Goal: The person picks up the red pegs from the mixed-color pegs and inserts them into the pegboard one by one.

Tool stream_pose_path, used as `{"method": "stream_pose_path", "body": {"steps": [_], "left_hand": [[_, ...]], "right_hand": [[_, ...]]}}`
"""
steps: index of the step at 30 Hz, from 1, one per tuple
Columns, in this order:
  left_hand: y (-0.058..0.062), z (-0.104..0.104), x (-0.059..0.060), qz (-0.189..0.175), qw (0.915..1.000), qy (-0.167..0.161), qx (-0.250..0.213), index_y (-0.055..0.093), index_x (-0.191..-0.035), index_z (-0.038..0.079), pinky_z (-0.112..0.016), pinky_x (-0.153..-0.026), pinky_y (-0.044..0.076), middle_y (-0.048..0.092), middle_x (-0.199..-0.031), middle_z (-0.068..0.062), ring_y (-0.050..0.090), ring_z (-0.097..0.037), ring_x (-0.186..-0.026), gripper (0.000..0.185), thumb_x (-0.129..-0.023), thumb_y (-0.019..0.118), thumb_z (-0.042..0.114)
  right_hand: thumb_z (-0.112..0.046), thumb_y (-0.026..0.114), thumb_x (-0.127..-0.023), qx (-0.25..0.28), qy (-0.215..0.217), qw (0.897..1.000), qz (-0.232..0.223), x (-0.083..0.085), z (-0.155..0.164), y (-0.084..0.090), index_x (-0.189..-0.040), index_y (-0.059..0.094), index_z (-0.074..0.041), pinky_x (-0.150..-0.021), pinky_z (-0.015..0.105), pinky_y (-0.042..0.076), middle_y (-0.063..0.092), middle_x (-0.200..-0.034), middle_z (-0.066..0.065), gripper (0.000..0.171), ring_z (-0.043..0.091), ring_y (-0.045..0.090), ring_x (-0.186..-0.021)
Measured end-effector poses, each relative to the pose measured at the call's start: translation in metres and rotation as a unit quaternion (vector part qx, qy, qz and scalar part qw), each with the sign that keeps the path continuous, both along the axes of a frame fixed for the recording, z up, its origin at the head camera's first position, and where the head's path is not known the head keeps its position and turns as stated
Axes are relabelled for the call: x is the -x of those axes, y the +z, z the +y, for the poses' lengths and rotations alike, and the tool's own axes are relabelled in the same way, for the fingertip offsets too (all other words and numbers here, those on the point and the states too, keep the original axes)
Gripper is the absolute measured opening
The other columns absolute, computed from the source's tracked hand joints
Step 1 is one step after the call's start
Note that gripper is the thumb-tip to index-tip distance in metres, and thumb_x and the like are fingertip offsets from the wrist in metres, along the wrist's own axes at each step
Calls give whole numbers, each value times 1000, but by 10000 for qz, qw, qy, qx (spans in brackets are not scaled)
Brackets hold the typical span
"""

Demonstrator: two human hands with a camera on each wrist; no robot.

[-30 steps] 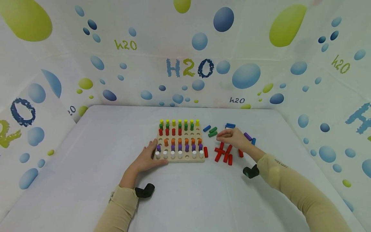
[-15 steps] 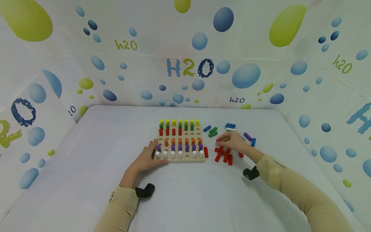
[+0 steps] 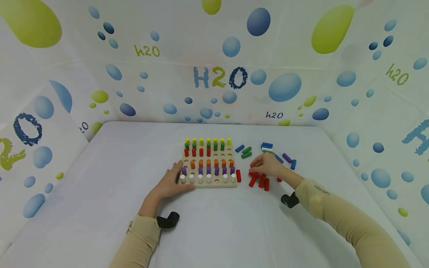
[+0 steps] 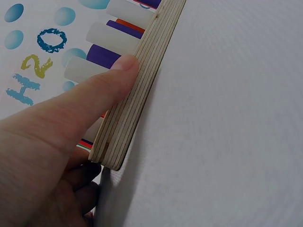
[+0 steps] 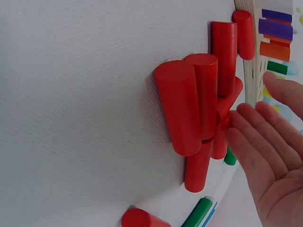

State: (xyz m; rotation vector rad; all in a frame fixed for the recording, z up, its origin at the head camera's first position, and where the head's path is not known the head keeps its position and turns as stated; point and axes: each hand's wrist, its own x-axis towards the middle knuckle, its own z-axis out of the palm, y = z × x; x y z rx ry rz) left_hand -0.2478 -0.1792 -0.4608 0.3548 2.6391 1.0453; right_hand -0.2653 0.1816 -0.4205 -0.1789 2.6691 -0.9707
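Observation:
A wooden pegboard (image 3: 231, 184) lies mid-table with rows of yellow, green, red, orange, purple and white pegs standing in it. My left hand (image 3: 170, 182) rests at its near-left corner. The thumb (image 4: 90, 97) presses straight along the board's edge (image 4: 142, 90), and the fingers lie beside the corner. My right hand (image 3: 268, 165) hovers over a heap of loose red pegs (image 3: 259, 180) to the right of the board. Its fingers (image 5: 258, 142) are straight, with the tips at the red pegs (image 5: 189, 104); it holds nothing.
More loose pegs lie beyond the right hand: blue (image 3: 239, 148), green (image 3: 246, 152), purple (image 3: 286, 157) and another blue (image 3: 293, 164). One red peg (image 3: 238, 175) lies against the board's right side. Patterned cloth walls surround the white table (image 3: 100, 178).
My right hand has drifted slightly nearer and lower, onto the heap of red pegs. The left hand and the board have stayed put.

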Motion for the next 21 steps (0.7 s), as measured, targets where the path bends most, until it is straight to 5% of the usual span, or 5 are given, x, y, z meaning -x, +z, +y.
{"method": "stream_pose_path", "body": {"steps": [13, 21], "left_hand": [[1, 0, 0, 21, 10000, -13, -12, 8, -147, 5, -53, -109, 5, 6, -151, -19, 1, -36, -137, 112, -69, 72, 54], [0, -1, 0, 34, 10000, -33, -12, 8, -147, 5, -53, -109, 5, 6, -151, -19, 1, -36, -137, 112, -69, 72, 55]], "right_hand": [[-17, 74, -78, -1307, 214, 9899, 502, -8, -19, 3, -91, 70, -3, -65, 26, 52, 65, -79, 4, 20, 14, 56, -67], [-16, 72, -79, -1617, 412, 9849, 455, -11, -24, 1, -88, 68, -4, -61, 24, 51, 63, -74, 3, 16, 15, 54, -64]]}}
